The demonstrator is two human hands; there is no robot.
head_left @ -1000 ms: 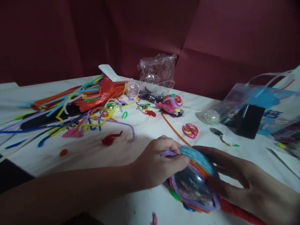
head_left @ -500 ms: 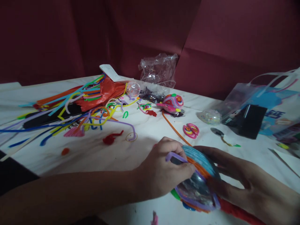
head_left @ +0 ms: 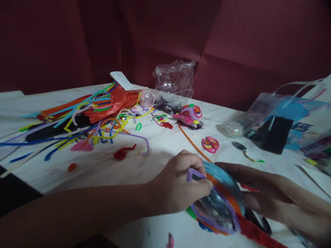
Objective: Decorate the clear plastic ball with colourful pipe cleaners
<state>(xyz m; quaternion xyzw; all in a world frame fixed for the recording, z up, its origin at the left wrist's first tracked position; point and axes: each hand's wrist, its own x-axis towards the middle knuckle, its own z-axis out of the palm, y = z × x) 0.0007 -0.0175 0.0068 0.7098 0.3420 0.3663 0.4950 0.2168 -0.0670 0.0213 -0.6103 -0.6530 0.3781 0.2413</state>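
A clear ball wrapped in blue, orange and purple pipe cleaners [head_left: 219, 203] rests on the white table [head_left: 108, 168] near its front edge. My left hand [head_left: 181, 186] presses against the ball's left side and pinches a loose purple pipe cleaner end [head_left: 192, 172] at its top. My right hand [head_left: 274, 198] cups the ball from the right, fingers spread along its far side. A thick red pipe cleaner [head_left: 258, 232] trails from under the ball toward the lower right.
A heap of coloured pipe cleaners [head_left: 85, 117] lies at the left, with a wrapped pink ball [head_left: 190, 114], a pink coil [head_left: 210, 144], a clear glitter ball [head_left: 147, 98] and crumpled plastic [head_left: 174, 77] behind. Clear bags and a black box [head_left: 275, 134] stand at the right.
My left hand has lifted the purple pipe cleaner end a little up and right on the ball. My right hand has slid rightward and lower, and the ball has tilted slightly.
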